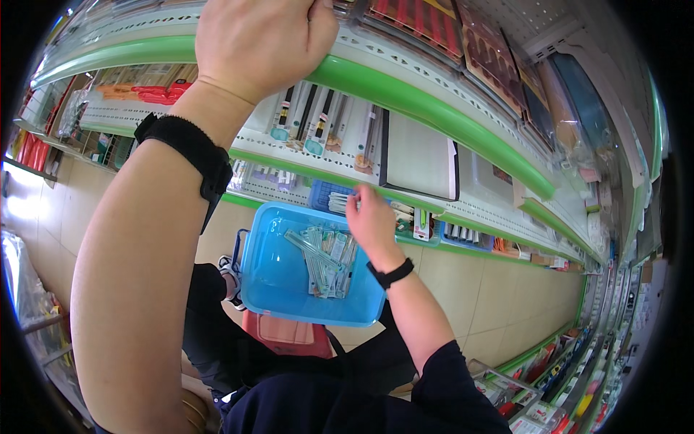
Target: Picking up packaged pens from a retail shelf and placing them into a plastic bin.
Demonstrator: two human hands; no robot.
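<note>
My left hand is at the green front edge of an upper shelf, its fingers mostly beyond the top of the view. Below and to the right, my right hand is over the far rim of a light-blue plastic tub, thumb and fingers drawn close together. Whether anything is between them, I cannot tell. Several slim packaged items lie in a loose pile inside the tub. Just beyond my right fingers, a blue basket on the bottom shelf holds thin white items.
The middle shelf carries long narrow packs and a dark-edged flat tray. Boxed goods fill the upper shelf. A red stool stands below the tub, between my legs. More stocked shelves line the right, across the tiled floor.
</note>
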